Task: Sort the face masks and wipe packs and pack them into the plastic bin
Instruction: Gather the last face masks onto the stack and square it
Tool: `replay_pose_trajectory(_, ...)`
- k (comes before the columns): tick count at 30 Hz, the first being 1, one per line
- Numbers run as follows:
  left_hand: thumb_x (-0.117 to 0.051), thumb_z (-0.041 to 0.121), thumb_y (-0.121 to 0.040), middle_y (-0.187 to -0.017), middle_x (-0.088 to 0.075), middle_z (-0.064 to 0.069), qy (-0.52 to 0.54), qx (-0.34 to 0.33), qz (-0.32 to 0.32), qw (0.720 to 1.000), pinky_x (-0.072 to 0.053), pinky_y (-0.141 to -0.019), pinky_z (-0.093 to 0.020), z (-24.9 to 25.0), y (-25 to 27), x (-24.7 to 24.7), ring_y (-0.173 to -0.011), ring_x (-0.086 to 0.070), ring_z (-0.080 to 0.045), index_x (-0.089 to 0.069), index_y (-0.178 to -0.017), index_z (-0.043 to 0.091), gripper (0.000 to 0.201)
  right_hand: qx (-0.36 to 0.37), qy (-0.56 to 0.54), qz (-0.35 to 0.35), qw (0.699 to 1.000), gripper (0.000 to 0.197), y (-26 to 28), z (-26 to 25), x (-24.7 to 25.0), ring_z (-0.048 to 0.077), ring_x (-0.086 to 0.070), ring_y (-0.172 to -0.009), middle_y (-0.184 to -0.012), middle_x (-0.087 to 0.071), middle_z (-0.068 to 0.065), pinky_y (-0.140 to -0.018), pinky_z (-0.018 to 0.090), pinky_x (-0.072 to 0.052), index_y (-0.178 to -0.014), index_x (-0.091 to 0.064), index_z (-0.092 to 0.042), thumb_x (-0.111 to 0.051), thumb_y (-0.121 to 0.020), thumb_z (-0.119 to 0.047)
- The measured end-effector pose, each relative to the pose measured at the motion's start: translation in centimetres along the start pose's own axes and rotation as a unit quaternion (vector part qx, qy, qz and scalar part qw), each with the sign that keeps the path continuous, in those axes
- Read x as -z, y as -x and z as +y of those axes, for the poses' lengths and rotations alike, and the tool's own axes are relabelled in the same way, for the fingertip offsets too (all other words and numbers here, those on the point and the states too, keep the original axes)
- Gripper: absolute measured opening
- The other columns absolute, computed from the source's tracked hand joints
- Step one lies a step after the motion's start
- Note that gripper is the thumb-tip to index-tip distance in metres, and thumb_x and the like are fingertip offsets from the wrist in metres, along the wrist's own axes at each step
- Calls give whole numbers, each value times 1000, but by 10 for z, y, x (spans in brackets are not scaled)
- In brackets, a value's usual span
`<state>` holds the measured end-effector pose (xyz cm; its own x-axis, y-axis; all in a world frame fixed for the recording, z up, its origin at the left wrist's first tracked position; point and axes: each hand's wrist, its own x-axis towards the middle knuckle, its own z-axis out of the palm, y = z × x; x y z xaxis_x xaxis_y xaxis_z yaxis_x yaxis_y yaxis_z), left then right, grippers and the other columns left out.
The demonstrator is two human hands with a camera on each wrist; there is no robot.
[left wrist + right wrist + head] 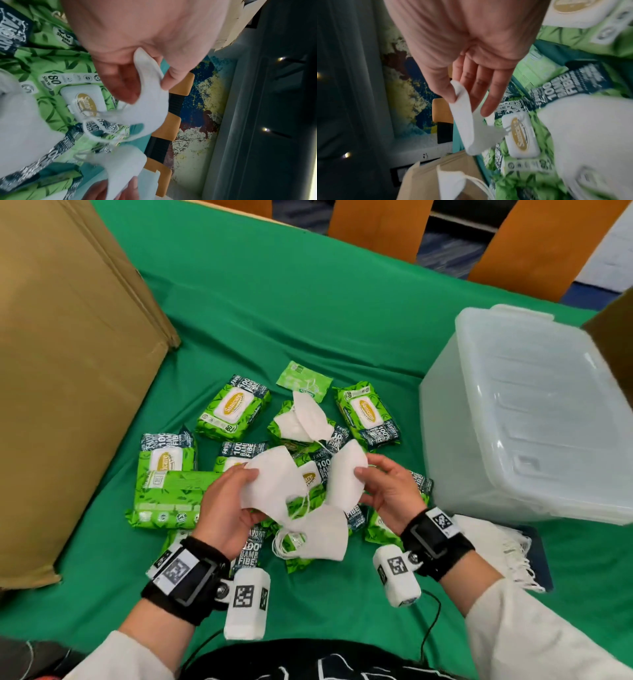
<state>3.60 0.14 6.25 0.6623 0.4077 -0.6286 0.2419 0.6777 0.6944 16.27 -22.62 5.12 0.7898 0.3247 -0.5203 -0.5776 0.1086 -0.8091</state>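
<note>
Each hand held one white face mask above the pile on the desk (pixel 342 302): the left hand (pixel 226 508) pinched a mask (pixel 270 481) between thumb and fingers (pixel 125 86), and the right hand (pixel 390 491) gripped a second mask (pixel 346 474) by its edge, thumb against the fingers (pixel 481 86). Other masks lay lower, one (pixel 318 532) just below the hands and one (pixel 305 416) on top of the green wipe packs (pixel 233 409). The plastic bin (pixel 534 412) stood to the right of the pile, and it seemed to lie upside down or with its lid on (I could not tell which), so nothing could go inside before it was opened or turned. The main risk, in my judgement, was the ear loops (pixel 298 505): they hung loose near the mask below and could catch it, so that lifting one mask would drag another one off the pile. The masks were also light and soft, so a weak pinch at the edge could let one slip back among the packs and mix the two sorts again.
</note>
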Motion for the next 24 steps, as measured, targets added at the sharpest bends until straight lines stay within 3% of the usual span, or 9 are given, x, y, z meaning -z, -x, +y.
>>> replay_pose_trajectory(2,-58,3,-94,-103,-72,-11,-2,22,-21,1000,-52,-62,-35,-3,14,1,-85,-66,-26,-66,-108,8,16,-29,-63,-10,998,25,20,8,0,24,-70,-82,-95,-73,12,-71,40,-62,-97,-69,-6,-77,-73,-6)
replay_pose_trajectory(5,-59,-6,-90,-104,-74,-17,-24,47,-66,996,-52,-58,-33,-7,32,4,-82,-67,-27,-66,-114,0,26,-61,-114,9,992,23,39,19,1,26,-70,-84,-98,-74,15,-78,46,-61,-99,-71,-6,-77,-77,-11)
replay_pose_trajectory(7,-61,-9,-89,-102,-73,-22,-56,24,-75,995,-51,-58,-32,-10,43,5,-83,-67,-28,-66,-109,-6,21,-71,-95,29,993,18,50,25,0,23,-70,-73,-92,-73,12,-71,44,-61,-99,-69,-9,-75,-83,-13)
replay_pose_trajectory(9,-64,-8,-88,-99,-77,-18,-73,-3,-77,994,-53,-66,-34,-13,51,4,-85,-69,-25,-70,-100,-3,13,-72,-55,40,995,14,59,31,-1,24,-66,-67,-88,-71,12,-64,43,-61,-101,-67,-10,-72,-89,-15)
replay_pose_trajectory(11,-67,-2,-89,-91,-77,-8,-87,-19,-79,993,-53,-63,-28,-16,56,5,-79,-68,-20,-71,-94,4,9,-71,-36,41,996,19,67,35,-2,26,-66,-71,-93,-71,15,-68,47,-61,-106,-66,-8,-71,-91,-17)
replay_pose_trajectory(14,-63,3,-94,-100,-75,-8,-103,-29,-107,988,-49,-70,-31,-17,62,4,-85,-66,-19,-72,-104,7,15,-67,-48,43,996,13,79,38,-5,24,-69,-71,-92,-72,14,-71,48,-61,-99,-68,-8,-71,-91,-18)
replay_pose_trajectory(17,-61,-5,-93,-104,-76,-7,-149,-64,-174,971,-56,-70,-29,-13,67,-1,-86,-68,-16,-72,-113,8,26,-51,-53,49,996,12,87,39,-7,25,-68,-75,-92,-72,14,-69,42,-60,-91,-68,-9,-72,-90,-19)
replay_pose_trajectory(20,-73,-7,-82,-87,-77,-4,-223,-122,-205,945,-53,-59,-20,-6,73,-7,-73,-68,-10,-72,-101,6,22,-48,-49,52,996,13,93,38,-9,24,-67,-71,-87,-73,13,-66,40,-58,-85,-67,-9,-72,-90,-19)
replay_pose_trajectory(24,-78,10,-74,-83,-75,-11,-222,-130,-249,934,-55,-68,-23,0,79,-15,-75,-69,-16,-76,-87,1,16,-41,-30,46,998,16,99,34,-10,24,-63,-66,-81,-71,12,-65,36,-54,-83,-68,-9,-78,-81,-21)
